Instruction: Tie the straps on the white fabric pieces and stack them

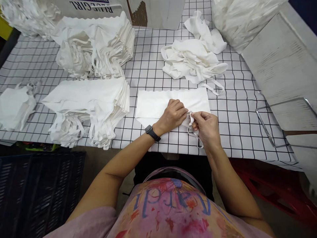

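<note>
A flat white garment [158, 102] with a scalloped top edge lies on the checked tablecloth [237, 112] in front of me. My left hand [173, 114], with a black watch on the wrist, presses closed on the garment's lower right part. My right hand [206, 127] pinches the garment's thin white strap [194, 134], which loops down below my fingers. The two hands almost touch.
Two tall stacks of folded white garments [94, 99] [99, 46] stand at left. A loose heap of white garments [193, 59] lies at back right. A cardboard box [148, 11] is behind, a wire frame [284, 122] at right, a dark crate [37, 191] below left.
</note>
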`<state>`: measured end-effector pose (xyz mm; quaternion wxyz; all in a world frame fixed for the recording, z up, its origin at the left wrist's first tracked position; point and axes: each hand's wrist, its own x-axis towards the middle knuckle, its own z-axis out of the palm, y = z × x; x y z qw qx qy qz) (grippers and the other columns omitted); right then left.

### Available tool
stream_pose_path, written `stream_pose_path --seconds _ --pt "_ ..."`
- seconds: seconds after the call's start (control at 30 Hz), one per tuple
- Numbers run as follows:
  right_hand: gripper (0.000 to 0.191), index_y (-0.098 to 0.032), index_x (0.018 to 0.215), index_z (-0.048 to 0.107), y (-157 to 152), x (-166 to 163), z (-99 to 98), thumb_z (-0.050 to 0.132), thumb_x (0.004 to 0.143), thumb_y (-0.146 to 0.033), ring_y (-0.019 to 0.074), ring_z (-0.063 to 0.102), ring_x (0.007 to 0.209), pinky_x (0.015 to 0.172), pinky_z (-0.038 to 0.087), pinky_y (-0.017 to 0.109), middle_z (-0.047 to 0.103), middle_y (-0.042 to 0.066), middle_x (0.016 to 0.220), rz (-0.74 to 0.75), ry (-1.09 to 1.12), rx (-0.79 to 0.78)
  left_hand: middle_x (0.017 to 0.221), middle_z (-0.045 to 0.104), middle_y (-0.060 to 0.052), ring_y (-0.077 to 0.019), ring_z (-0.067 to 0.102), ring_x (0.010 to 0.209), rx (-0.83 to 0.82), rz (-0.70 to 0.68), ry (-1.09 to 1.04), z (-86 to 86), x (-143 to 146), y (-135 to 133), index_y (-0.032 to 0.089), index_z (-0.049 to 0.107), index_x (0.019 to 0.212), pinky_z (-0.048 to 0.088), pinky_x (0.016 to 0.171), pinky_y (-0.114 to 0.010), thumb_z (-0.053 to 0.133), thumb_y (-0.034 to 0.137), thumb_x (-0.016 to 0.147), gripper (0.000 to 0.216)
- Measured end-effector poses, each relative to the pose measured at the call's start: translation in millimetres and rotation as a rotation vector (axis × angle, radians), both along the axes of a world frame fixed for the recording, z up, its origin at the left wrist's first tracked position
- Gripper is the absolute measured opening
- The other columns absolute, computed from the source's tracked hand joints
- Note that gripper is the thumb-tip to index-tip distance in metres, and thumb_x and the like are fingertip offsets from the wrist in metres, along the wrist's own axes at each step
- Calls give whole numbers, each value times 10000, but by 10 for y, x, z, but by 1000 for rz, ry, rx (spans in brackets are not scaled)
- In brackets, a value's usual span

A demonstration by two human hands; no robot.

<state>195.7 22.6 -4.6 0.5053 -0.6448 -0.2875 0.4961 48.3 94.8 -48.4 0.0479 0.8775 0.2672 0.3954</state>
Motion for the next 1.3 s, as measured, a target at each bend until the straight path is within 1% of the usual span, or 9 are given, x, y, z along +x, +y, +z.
stream_pose_path --seconds 0.2,0.3,0.4,0.47,0.67,0.77,1.0,1.17,1.3 --pt "251 -164 585 625 14 -26 18 730 803 -230 54 447 397 398 352 178 540 -29 481 -3 -3 -1 772 601 -35 -181 507 799 19 -35 42 40 -6 -20 173 615 821 440 773 -364 517 92 981 204" --pt "254 -165 583 619 9 -39 15 734 800 -231 56 458 412 411 361 179 540 -29 484 -10 -5 12 779 601 -34 -183 506 807 -12 -37 84 45 -9 -24 183 612 822 444 792 -373 502 95 987 217" --pt "240 -171 586 617 -2 -41 14 733 789 -224 60 453 409 404 352 182 525 -36 473 -35 3 17 782 601 -35 -189 517 809 -46 -6 97 28 -5 -21 192 602 804 436 773 -384 498 106 990 230" --pt "236 -172 583 618 -9 -38 16 728 785 -223 61 441 399 396 344 186 518 -37 465 -26 1 10 786 602 -38 -192 521 812 -59 7 92 11 -1 -17 192 600 804 429 768 -386 506 114 991 223" --pt "234 -170 590 625 -5 -44 34 727 792 -227 62 455 411 409 360 188 534 -31 479 -23 -18 6 791 599 -35 -188 523 822 -87 -7 104 20 1 -20 188 601 827 430 790 -378 506 107 994 209" --pt "220 -169 597 633 3 -51 37 730 787 -225 65 461 415 410 364 188 534 -31 479 -27 -21 2 788 597 -35 -186 516 818 -84 -19 112 50 -5 -27 187 596 816 446 802 -378 492 104 1000 227" --pt "229 -170 589 626 1 -56 28 711 796 -219 66 460 415 422 378 191 547 -25 483 -5 -56 23 768 582 -38 -183 509 799 -11 -24 143 79 -9 -38 190 569 771 466 808 -381 452 82 1010 287" --pt "235 -173 580 624 2 -54 14 707 795 -215 60 446 405 418 370 189 546 -27 475 7 -80 25 771 581 -37 -184 516 801 -22 -22 163 81 -8 -42 197 559 767 466 805 -384 445 98 1022 296" --pt "221 -174 586 629 11 -57 4 710 787 -217 64 457 405 419 378 190 553 -24 479 -14 -60 23 780 586 -39 -191 520 815 -54 -29 155 76 -9 -39 201 578 785 467 806 -402 444 103 1021 288"
